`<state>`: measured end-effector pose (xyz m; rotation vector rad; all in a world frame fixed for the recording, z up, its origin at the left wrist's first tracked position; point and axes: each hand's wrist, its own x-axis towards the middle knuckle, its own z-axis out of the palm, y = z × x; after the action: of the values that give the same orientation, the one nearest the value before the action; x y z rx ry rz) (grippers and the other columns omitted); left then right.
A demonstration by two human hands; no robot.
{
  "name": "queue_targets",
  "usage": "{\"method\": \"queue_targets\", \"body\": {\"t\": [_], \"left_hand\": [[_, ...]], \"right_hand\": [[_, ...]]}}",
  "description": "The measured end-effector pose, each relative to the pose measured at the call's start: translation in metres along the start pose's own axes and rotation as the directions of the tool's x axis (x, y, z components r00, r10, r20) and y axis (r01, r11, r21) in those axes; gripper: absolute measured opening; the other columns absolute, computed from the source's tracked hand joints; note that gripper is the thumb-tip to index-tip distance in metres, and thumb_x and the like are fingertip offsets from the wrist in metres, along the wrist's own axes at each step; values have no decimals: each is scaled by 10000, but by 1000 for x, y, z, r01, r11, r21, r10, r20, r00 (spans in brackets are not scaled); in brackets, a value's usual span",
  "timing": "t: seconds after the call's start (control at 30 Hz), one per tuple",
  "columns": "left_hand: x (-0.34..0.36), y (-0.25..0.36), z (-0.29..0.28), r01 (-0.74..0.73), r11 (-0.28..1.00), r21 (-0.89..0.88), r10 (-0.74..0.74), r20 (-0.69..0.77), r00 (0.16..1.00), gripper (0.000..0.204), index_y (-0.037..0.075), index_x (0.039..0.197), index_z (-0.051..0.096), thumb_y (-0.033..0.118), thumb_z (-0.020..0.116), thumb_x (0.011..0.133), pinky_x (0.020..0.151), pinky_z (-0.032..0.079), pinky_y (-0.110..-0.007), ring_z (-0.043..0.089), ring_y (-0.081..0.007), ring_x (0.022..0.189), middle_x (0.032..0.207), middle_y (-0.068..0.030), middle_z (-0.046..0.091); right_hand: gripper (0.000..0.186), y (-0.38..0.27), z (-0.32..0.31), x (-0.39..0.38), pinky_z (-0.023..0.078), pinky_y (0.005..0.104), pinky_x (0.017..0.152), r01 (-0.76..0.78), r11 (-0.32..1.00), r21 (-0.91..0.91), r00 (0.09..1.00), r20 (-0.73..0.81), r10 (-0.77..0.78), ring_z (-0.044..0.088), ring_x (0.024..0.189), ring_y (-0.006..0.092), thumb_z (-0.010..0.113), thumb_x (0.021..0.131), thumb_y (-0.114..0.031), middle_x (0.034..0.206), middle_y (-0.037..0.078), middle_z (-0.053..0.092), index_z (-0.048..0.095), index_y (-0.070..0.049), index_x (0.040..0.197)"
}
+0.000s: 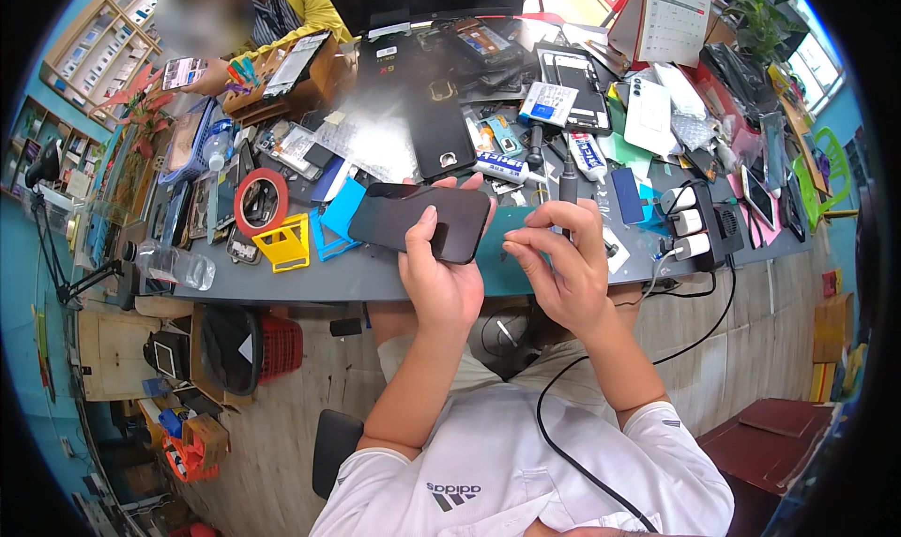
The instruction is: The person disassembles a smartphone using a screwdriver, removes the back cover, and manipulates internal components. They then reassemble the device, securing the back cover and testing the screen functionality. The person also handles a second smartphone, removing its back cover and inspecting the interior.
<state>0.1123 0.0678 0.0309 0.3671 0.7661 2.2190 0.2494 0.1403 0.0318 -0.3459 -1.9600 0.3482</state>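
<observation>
A black smartphone (375, 220) lies tilted in my left hand (441, 283), its dark glossy face up, with my thumb over its near edge and my fingers behind it. To its right, my right hand (568, 274) is closed in a pinch, thumb and forefinger together. Whatever sits between those fingertips is too small to make out. A dark screwdriver-like tool (569, 177) rises just beyond the right hand; whether the hand touches it I cannot tell. Under both hands spreads a green work mat (497, 255) at the desk's front edge.
Phone parts, glue tubes (587, 155) and a white phone back (648, 113) crowd the desk. Red tape (260, 202) and a yellow phone stand (284, 244) lie left. Chargers fill a power strip (718, 222) at right, its black cable trailing. Across the desk sits a person in yellow (310, 7).
</observation>
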Motion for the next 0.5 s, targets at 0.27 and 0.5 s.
{"method": "queue_targets", "body": {"t": [0.27,0.5], "left_hand": [[0,1,-1,14,1000,-1,-14,25,1000,598,18,1616,308,385,410,1155,1081,590,-513,631,-384,1353,1377,-178,622],[1,1,-3,22,1000,-1,-22,52,998,633,19,1603,317,465,410,1163,1057,589,-505,633,-379,1344,1362,-168,631]], "right_hand": [[286,14,11,3,485,393,829,218,972,-90,976,38,-215,525,1023,288,902,788,-124,1208,4,648,821,-111,1062],[306,20,17,0,486,396,827,257,960,-110,966,39,-254,508,1039,295,905,787,-160,1214,-15,641,829,-120,1081]]}}
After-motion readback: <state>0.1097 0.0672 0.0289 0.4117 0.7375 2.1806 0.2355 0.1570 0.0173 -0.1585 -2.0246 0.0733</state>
